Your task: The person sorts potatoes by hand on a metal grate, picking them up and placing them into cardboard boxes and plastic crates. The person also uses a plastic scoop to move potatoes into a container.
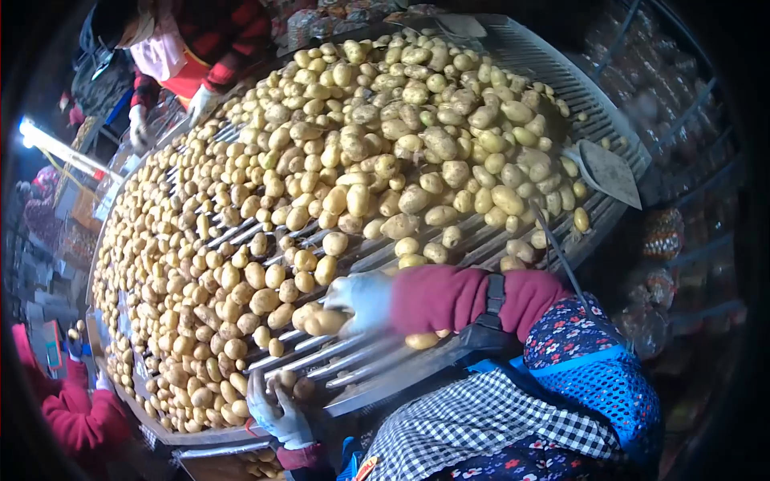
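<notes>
My right hand (361, 302), in a pale glove below a maroon sleeve, reaches in from the right over the slatted metal table. Its fingers curl over light-brown potatoes (321, 319), partly covered by the glove. At the table's near edge is my left hand (277, 413), gloved too, with fingers spread next to a couple of potatoes (303, 389). A large heap of yellow-brown potatoes (385, 144) covers much of the slatted table (353, 365). Bare slats show between the heap and my hands.
A flat metal scoop (608, 172) lies at the heap's right side. Across the table stands a person in a red checked sleeve (233, 68); another in maroon (84, 409) is at lower left. Bagged goods (662, 232) stand at right. Potatoes (261, 463) lie in a container below the edge.
</notes>
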`<state>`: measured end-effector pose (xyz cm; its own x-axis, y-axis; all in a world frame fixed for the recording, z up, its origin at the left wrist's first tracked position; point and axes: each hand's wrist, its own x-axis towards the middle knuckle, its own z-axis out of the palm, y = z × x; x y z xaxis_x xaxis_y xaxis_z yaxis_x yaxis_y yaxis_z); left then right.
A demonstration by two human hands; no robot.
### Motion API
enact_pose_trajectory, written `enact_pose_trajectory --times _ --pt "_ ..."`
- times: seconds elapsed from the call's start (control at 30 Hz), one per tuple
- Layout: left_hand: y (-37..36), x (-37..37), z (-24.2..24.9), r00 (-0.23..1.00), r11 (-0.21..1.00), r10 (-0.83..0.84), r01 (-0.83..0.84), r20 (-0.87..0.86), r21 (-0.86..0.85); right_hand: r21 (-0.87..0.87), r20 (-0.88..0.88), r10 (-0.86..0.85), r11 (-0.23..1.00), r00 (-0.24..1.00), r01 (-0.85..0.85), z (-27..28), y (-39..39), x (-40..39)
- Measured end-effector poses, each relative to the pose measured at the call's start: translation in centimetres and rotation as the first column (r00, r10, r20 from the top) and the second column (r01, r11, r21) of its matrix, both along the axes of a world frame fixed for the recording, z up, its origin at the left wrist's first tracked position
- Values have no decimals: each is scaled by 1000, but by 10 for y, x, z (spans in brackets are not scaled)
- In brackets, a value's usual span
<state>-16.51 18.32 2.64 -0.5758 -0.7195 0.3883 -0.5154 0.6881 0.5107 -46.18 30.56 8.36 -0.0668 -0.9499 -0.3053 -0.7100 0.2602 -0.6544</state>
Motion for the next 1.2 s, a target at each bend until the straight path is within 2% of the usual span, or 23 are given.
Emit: enact_pose_trajectory --times 0.03,0.07,0.1,0.17,0.2,0.3,0.33,0.37,0.4,0.47,0.53,0.57,0.67,0.73,0.8,0.87,0.93,1.0,1.03,1.07,1.13,1.17,1.2 --pt "-2 -12 9 995 992 -100 100 1 -79 -77 420 -166 973 892 218 -13 11 -3" --pt "2 -34 30 981 979 -191 188 -29 -78 -58 765 -244 896 596 440 -24 25 -3" --pt "4 -55 41 964 964 -258 253 -61 -79 161 937 -311 790 159 592 -14 44 -8" --pt "11 -96 55 900 900 -431 423 -66 -106 23 973 -156 796 168 604 -33 76 -35" --pt "17 -115 60 845 842 -533 524 -44 -129 1 973 -152 750 171 662 -32 103 -43" --pt "46 -159 51 624 621 -781 781 27 -60 -98 968 -134 578 212 810 26 167 -57" --pt "63 -171 49 547 547 -837 837 5 -5 -141 964 -125 516 237 845 34 182 -60" --pt "77 -184 46 465 464 -885 884 5 -52 -167 934 -223 423 281 891 23 194 -65" --pt "92 -196 46 381 378 -925 921 6 -96 -280 933 -78 457 352 844 17 213 -62" --pt "112 -215 36 309 297 -936 950 168 -96 -234 958 -85 315 273 920 19 222 -50" --pt "101 -220 19 329 322 -937 944 121 -69 -181 980 -33 259 196 949 17 237 -45" --pt "85 -208 19 342 344 -921 939 189 -21 -142 990 30 266 139 953 12 245 -45" --pt "38 -174 14 562 573 -792 819 236 -28 -8 971 229 343 -75 939 -11 250 -41" --pt "7 -146 18 615 669 -658 742 435 -37 -88 979 201 323 22 942 -10 238 -39" --pt "-20 -123 14 690 761 -557 647 462 -48 -66 996 78 302 44 951 -23 225 -40" --pt "-28 -111 22 752 819 -466 566 465 -94 -25 994 105 299 -6 954 -20 210 -35" --pt "-21 -108 25 805 806 -522 574 281 -148 19 992 117 287 -54 958 -24 206 -35" --pt "12 -124 43 742 764 -624 645 247 -9 62 977 178 303 -121 951 -41 205 -39" --pt "30 -136 55 660 702 -707 700 254 134 72 965 221 306 -144 949 -44 202 -40" --pt "52 -151 50 641 665 -737 745 215 58 82 950 263 310 -168 947 -48 198 -41" --pt "84 -182 57 509 583 -798 788 322 197 83 986 99 397 -132 914 -15 190 -36" --pt "94 -195 50 495 602 -742 789 452 124 -24 972 218 459 -86 888 -23 190 -38" --pt "99 -200 44 488 607 -707 790 512 84 -28 974 214 458 -80 888 -33 195 -39"
